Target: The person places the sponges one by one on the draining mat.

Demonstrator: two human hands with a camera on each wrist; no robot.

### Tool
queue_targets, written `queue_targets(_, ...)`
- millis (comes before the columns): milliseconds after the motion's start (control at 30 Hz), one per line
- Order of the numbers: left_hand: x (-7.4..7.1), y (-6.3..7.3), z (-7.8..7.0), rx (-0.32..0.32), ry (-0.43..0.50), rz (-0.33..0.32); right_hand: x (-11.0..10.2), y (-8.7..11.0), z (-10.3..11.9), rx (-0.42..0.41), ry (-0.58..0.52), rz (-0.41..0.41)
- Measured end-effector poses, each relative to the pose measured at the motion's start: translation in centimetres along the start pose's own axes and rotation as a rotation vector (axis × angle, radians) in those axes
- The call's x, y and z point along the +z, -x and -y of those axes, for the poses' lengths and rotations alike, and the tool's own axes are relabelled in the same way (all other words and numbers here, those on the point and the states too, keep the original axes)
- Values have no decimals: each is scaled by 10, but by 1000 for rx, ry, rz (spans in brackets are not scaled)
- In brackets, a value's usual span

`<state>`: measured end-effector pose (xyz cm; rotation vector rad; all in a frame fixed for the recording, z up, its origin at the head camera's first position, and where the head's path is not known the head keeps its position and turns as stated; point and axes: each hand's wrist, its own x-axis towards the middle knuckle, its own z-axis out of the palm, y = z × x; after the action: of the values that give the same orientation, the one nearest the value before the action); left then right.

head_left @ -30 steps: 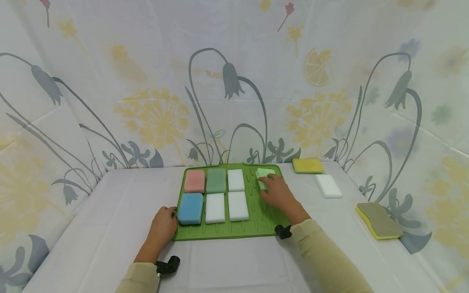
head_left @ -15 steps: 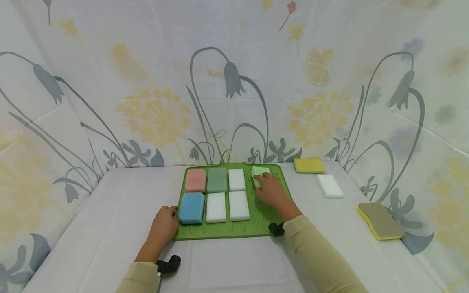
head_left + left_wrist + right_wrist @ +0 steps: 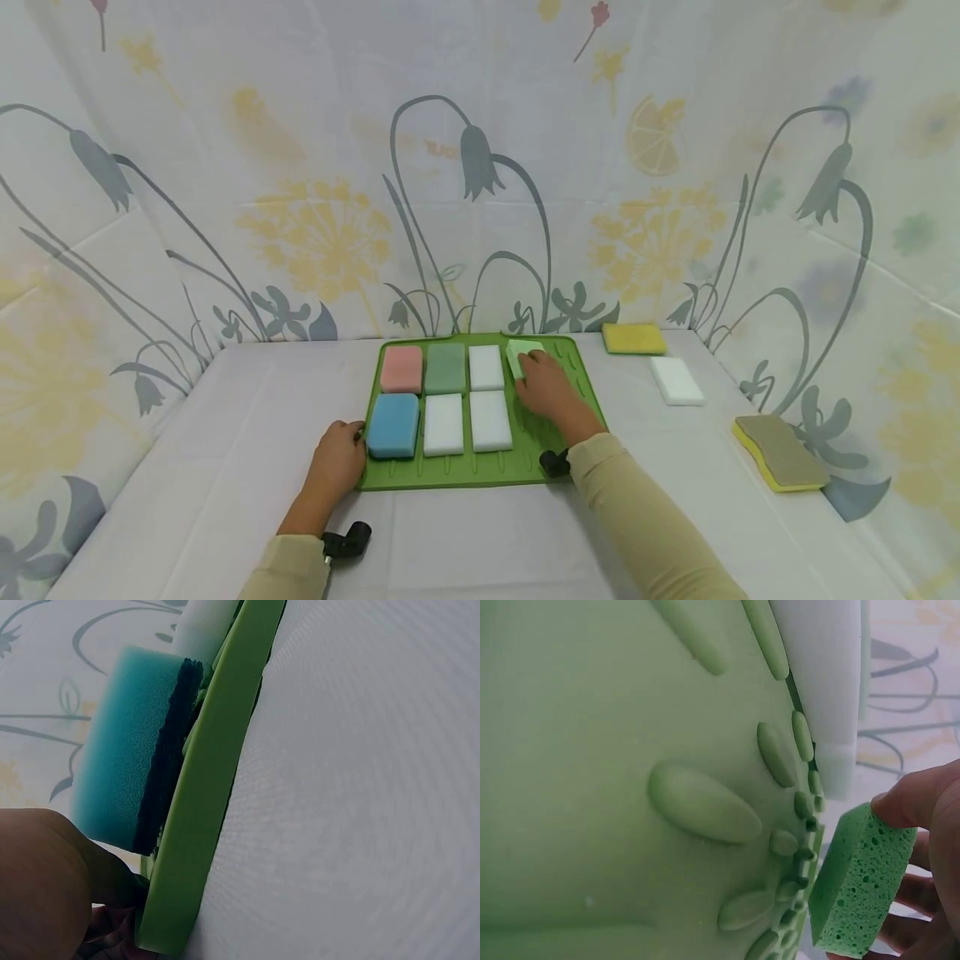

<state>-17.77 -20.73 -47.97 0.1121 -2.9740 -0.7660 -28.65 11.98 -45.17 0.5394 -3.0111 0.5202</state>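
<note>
A light green sponge (image 3: 523, 350) is pinched between the thumb and fingers of my right hand (image 3: 550, 387), at the back right of a green ridged mat (image 3: 465, 475). In the right wrist view the pores of this green sponge (image 3: 870, 877) show clearly. My left hand (image 3: 335, 458) grips the mat's left edge, beside a blue sponge (image 3: 393, 426); the left wrist view shows the thumb over the rim. Also in rows on the mat lie a pink sponge (image 3: 402, 369), a darker green sponge (image 3: 446, 368) and several white sponges (image 3: 444, 425).
Right of the mat, a yellow sponge (image 3: 633, 338) lies at the back, with a white sponge (image 3: 677, 381) nearer. A wavy yellow sponge with a grey-brown top (image 3: 780, 452) lies further right. Flowered cloth (image 3: 337, 167) hangs behind the white-covered table (image 3: 465, 542).
My right hand has slid left with the light green sponge, bringing it close to the back white sponge. The left hand stays at the mat's edge.
</note>
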Motion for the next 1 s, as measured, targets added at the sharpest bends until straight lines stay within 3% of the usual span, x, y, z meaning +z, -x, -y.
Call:
queue_targets(467, -1, 0, -1, -15, 2, 10, 6, -10, 5, -24, 53, 9)
queue_targets(1000, 0, 0, 0, -12, 10, 4, 8, -13, 10, -28, 115, 83)
